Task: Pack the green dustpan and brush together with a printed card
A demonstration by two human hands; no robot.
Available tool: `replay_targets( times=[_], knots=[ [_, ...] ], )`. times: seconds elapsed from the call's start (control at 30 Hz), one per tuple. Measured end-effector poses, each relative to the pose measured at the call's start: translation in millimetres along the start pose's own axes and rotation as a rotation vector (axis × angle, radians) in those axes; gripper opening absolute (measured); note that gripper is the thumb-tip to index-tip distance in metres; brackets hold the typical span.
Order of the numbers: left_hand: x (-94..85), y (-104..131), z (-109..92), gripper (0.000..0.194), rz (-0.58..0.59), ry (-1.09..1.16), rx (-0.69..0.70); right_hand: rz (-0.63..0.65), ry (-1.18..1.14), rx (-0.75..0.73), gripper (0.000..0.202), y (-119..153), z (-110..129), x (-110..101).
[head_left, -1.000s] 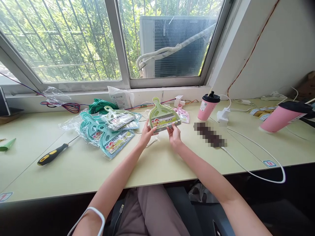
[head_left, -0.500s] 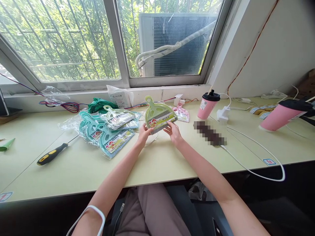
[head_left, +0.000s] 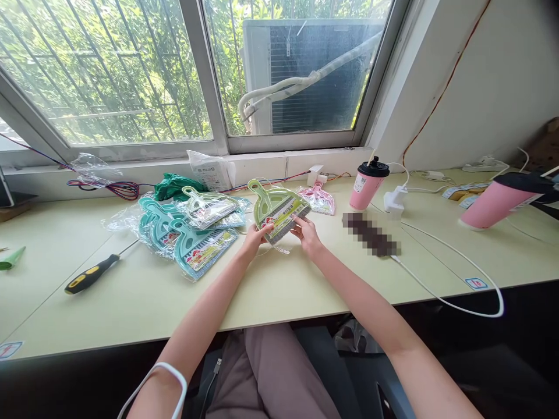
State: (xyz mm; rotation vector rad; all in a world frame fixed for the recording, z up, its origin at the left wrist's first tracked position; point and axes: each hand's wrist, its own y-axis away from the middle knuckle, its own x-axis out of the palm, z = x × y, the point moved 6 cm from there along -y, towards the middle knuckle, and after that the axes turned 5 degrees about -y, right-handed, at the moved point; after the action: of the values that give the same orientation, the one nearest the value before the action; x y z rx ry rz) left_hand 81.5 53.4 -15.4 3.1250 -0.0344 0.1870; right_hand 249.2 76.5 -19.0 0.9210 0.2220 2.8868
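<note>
Turned further, its handle leaning more to the left than half a second ago, the green dustpan-and-brush set [head_left: 274,203] is held up between the left hand [head_left: 253,241], pinching its lower left corner, and the right hand [head_left: 308,237], pinching its lower right edge; the step seems to be turning it over for a look, and more turning would call for easing one pinch. Leftward, a screwdriver [head_left: 91,274] and teal dustpan sets [head_left: 186,250] (in crinkly clear film [head_left: 120,218]) crowd that side, while farther back a pink dustpan set [head_left: 321,201] and pink cup [head_left: 365,191] narrow the room toward the window [head_left: 209,87].
</note>
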Motion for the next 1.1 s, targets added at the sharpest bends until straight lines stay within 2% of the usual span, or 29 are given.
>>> replay_targets(
  times=[0.17, 0.43, 0.63, 0.77, 1.0, 1.1],
  knots=[
    [0.6, -3, 5, 0.058, 0.02, 0.004, 0.016, -0.028, 0.031, -0.008, 0.006, -1, 0, -4],
    [4.6, 0, 0, 0.058, 0.037, -0.034, 0.031, -0.046, 0.005, -0.015, 0.007, -2, -3, -6],
    [1.0, 0, 0, 0.051, -0.023, -0.037, 0.072, -0.048, 0.007, 0.025, 0.007, 0, -4, -3],
    [-3.5, -4, 6, 0.051, -0.059, -0.02, 0.049, -0.05, 0.016, 0.048, 0.005, 0, -5, -3],
    [-6.4, -5, 5, 0.048, -0.094, 0.003, 0.036, 0.009, 0.037, 0.057, 0.004, -3, -6, -1],
    [-18.0, -8, -2, 0.044, -0.13, 0.066, 0.041, 0.147, 0.121, 0.077, 0.008, -5, -4, 5]
  ],
)
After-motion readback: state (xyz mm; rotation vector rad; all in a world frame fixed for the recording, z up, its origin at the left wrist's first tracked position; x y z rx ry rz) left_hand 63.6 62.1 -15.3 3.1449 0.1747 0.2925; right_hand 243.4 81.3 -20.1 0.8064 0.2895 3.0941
